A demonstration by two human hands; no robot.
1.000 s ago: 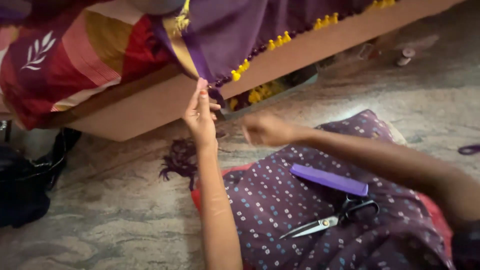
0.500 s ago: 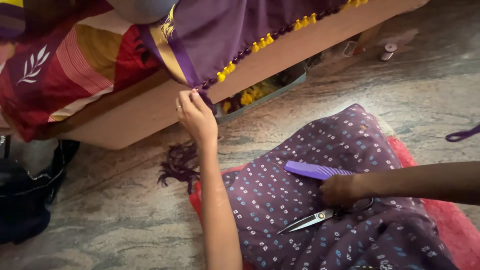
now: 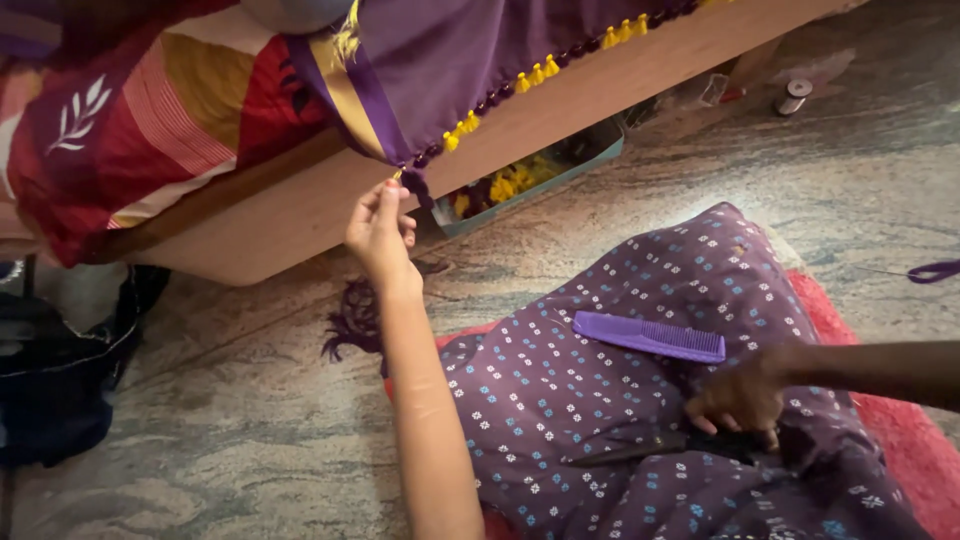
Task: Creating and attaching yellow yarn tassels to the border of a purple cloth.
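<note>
Grey-beige mottled stone floor (image 3: pixel 230 420), brightly lit toward 1 o'clock. Wooden bed frame (image 3: pixel 600 95) slanting from 9 to 1 o'clock, draped at 10 o'clock with a red, orange and maroon sheet (image 3: pixel 150 130). Open tray (image 3: pixel 540 180) of yellow bits beneath the frame. Dark bag (image 3: pixel 55 380) at 8 o'clock. Red mat (image 3: pixel 900 440) at 4 o'clock.
</note>
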